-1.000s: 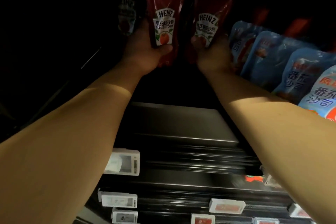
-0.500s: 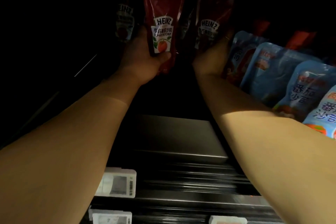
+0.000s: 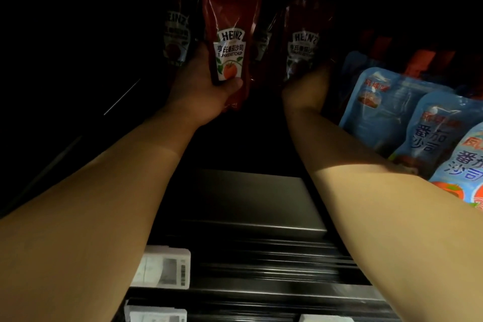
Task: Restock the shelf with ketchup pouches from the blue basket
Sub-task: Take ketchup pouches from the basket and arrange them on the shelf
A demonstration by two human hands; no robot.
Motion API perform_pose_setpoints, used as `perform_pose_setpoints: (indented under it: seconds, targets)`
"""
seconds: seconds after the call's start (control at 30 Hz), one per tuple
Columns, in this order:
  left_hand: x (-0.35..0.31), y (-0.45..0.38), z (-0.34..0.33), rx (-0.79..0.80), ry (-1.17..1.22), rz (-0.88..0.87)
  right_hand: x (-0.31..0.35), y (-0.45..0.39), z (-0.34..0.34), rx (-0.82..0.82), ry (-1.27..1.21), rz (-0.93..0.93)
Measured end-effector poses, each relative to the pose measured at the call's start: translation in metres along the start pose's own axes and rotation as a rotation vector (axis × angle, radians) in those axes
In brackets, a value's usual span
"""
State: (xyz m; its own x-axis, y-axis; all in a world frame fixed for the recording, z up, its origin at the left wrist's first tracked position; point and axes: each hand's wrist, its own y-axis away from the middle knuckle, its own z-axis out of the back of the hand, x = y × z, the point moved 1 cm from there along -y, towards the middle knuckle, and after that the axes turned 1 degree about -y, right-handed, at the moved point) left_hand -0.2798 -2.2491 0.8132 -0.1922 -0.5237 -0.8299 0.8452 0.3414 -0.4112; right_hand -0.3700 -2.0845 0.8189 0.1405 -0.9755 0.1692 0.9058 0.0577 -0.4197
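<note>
You are looking at a red ketchup pouch (image 3: 231, 42) at upper centre, showing a white label with black lettering, green leaves and an orange-red tomato. Two darker red pouches (image 3: 300, 44) beside it are wearing the same white labels. At right, pale blue pouches (image 3: 386, 112) are showing red and dark blue characters. At lower left, a white price tag (image 3: 163, 268) is carrying a black barcode on the black shelf (image 3: 256, 206).

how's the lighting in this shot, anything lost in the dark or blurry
Head view: forearms brightly lit, shelf interior nearly black; the pouch in the left hand reads clearly, the pouch by the right hand is dim, and the price tags below are smeared.
</note>
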Motion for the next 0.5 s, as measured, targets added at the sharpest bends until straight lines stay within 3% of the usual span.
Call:
perform_pose_setpoints:
  seconds: [0.07, 0.13, 0.27, 0.5]
  targets:
    - [-0.0001, 0.0000, -0.0003, 0.001, 0.000, 0.002, 0.0026, -0.0011, -0.0006, 0.028, -0.167, -0.155]
    - [0.0004, -0.0006, -0.0006, 0.001, -0.004, 0.003, 0.0041, -0.0009, -0.0040, 0.054, -0.179, -0.128]
    - [0.0018, -0.0015, -0.0009, -0.001, -0.011, 0.002, 0.0088, 0.0012, -0.0050, -0.062, -0.504, -0.189]
    - [-0.0024, -0.0015, -0.0024, 0.001, -0.017, 0.026, 0.0099, 0.0052, 0.0015, -0.066, -0.390, -0.154]
